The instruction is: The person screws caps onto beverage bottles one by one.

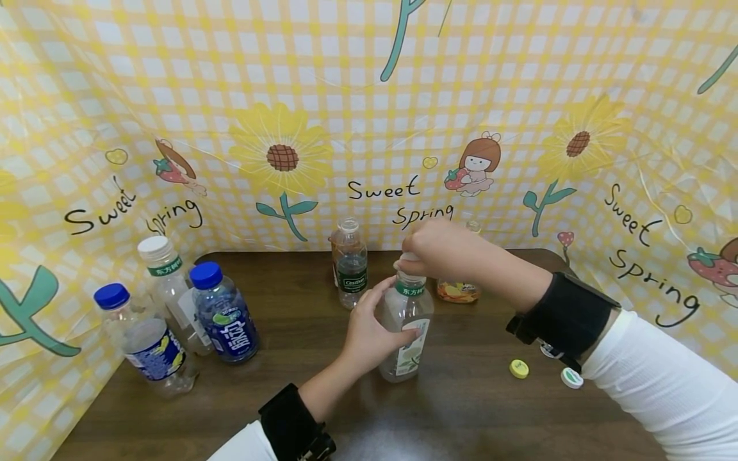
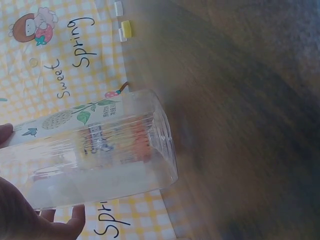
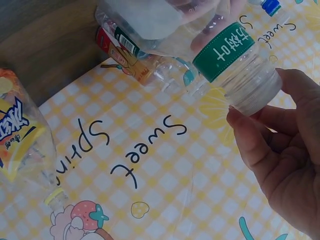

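A clear plastic bottle (image 1: 398,320) with a green neck band and a plant-printed label stands upright in front of me. My left hand (image 1: 371,333) grips its body, with the thumb across the label side. In the left wrist view, the bottle's clear base (image 2: 162,145) shows beyond the fingers. From above, my right hand (image 1: 441,253) pinches the whitish cap (image 3: 257,92) at the mouth between thumb and fingertips. The right wrist view shows the cap sitting over the neck, just past the green band (image 3: 224,51).
At the left stand two blue-capped bottles (image 1: 227,320) (image 1: 147,349) and a white-capped one (image 1: 173,291). An uncapped green-labelled bottle (image 1: 352,269) stands behind, overlapping another. An orange-labelled bottle (image 1: 458,291) is partly behind my right arm. Loose caps, including a yellow one (image 1: 519,369) and a white one (image 1: 572,378), lie at right.
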### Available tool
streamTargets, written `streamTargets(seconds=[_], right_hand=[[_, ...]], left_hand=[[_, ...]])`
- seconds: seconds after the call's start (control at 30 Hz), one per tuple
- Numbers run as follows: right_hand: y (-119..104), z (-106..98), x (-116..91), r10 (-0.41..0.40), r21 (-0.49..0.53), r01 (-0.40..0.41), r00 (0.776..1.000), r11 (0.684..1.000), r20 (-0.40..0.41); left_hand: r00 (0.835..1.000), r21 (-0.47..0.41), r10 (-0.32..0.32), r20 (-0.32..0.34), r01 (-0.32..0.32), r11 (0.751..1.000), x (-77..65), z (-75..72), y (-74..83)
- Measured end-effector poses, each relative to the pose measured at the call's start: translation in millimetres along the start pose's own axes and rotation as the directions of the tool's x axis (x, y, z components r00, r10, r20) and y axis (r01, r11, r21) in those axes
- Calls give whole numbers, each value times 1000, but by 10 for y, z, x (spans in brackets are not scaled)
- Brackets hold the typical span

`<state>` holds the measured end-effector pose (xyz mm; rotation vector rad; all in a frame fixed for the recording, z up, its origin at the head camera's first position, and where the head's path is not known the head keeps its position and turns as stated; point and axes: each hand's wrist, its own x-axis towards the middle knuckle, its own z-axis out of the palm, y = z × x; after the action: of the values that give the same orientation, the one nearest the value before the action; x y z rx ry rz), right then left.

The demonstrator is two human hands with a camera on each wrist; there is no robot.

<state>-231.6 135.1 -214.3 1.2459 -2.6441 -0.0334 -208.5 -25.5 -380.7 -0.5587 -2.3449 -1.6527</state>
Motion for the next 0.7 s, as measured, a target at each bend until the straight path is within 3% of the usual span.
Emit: streamTargets(seconds=[0.47,0.57,0.7], right_hand=[[39,102,-48,-77,-21,75,986,997,-147],[31,93,-78,-27,23,31,988,999,-149],[36,75,-168,121,133,-102,982,986,-145]], left_hand=[[1000,5,16,-6,-16,1000,-2,-1,-30],[1000,7,26,-13,-25,1000,-2,-8,-33],[1000,10,10,-28,-10,1000,-12,-23,-38]])
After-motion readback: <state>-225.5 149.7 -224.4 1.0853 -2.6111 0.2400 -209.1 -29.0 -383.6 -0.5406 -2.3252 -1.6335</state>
